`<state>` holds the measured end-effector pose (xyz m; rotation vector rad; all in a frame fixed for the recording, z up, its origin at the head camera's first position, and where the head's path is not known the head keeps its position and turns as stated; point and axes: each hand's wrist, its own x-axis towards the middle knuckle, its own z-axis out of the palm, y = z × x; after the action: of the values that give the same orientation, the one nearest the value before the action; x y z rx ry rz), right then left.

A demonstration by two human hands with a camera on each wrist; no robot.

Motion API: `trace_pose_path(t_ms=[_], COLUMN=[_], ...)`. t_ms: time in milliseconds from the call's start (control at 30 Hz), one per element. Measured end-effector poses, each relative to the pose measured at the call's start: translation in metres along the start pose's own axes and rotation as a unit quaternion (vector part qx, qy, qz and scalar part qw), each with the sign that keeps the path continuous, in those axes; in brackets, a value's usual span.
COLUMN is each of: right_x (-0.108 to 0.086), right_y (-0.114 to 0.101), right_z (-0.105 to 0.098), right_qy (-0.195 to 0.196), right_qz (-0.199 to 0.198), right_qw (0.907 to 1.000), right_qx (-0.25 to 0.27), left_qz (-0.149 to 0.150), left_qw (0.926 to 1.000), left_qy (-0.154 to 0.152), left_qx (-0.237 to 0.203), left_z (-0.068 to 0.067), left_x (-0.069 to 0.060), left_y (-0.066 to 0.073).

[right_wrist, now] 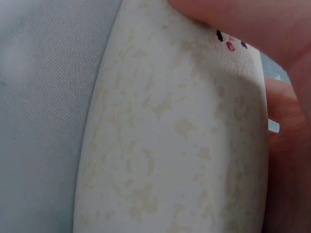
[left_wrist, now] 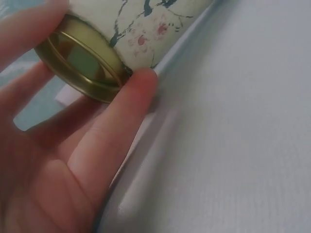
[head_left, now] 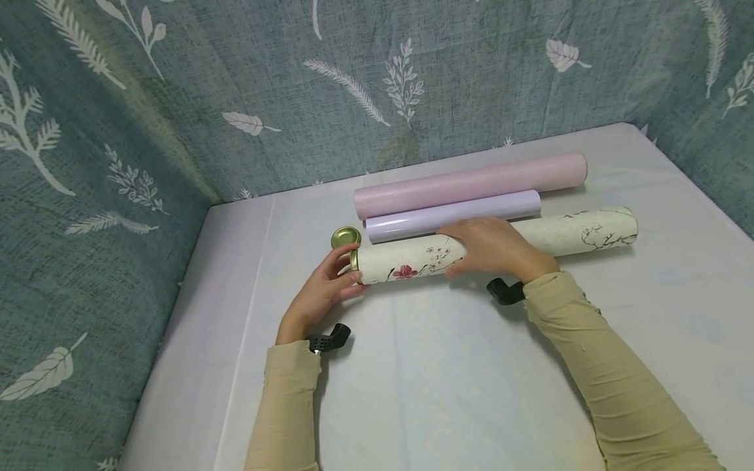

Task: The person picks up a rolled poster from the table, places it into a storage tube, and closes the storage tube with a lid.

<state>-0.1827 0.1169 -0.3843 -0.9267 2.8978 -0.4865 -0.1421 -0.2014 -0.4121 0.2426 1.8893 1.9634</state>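
A long cream tube [head_left: 406, 260] printed with red blossoms and dark branches lies across the middle of the white table. My left hand [head_left: 326, 289] grips its left end, thumb in front and fingers behind. In the left wrist view, the thumb and fingers surround the gold metal rim [left_wrist: 82, 87] at that end, with a shiny recess inside. My right hand [head_left: 487, 247] holds the tube from above near its middle. The right wrist view shows the thumb across the mottled cream surface [right_wrist: 170, 121]. Just behind my left fingers is a round gold lid [head_left: 345, 237].
Behind the cream tube lie a shorter glossy lilac roll [head_left: 453, 217] and a longer pink tube [head_left: 471, 185], nearly parallel to it. A leaf-patterned green cloth [head_left: 265, 85] hangs along the table's back and sides. The white table [head_left: 448, 379] extends in front of my hands.
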Motion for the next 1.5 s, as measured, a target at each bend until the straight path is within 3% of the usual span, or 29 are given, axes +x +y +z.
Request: trace_pose_path(t_ms=[133,400,600,900,1200,1500], right_x=[-0.001,-0.001,-0.001,0.001,0.001,0.0], right_y=[0.0,-0.001,0.0,0.0,-0.002,-0.002], right_z=[-0.001,-0.002,0.0,0.001,0.0,0.0], right_qy=[0.001,-0.002,0.0,0.003,0.001,0.002], right_qz=[0.0,0.0,-0.005,-0.009,-0.006,-0.01], right_qw=[1.0,1.0,1.0,0.9999,1.0,0.9999], right_qx=[0.0,0.004,0.007,0.004,-0.002,0.008], left_qz=[-0.005,0.007,0.008,0.001,-0.003,0.002], left_qw=[1.0,0.9994,0.9993,0.9985,0.9972,0.9973], left_qy=[-0.001,-0.025,-0.014,0.009,0.03,0.032], left_qx=[0.007,-0.025,-0.034,-0.054,-0.069,-0.066], left_z=[0.003,-0.001,-0.006,-0.002,-0.007,-0.006], left_x=[0.0,0.001,0.004,0.004,0.011,0.012], left_y=[0.003,-0.002,-0.011,-0.007,-0.018,-0.018])
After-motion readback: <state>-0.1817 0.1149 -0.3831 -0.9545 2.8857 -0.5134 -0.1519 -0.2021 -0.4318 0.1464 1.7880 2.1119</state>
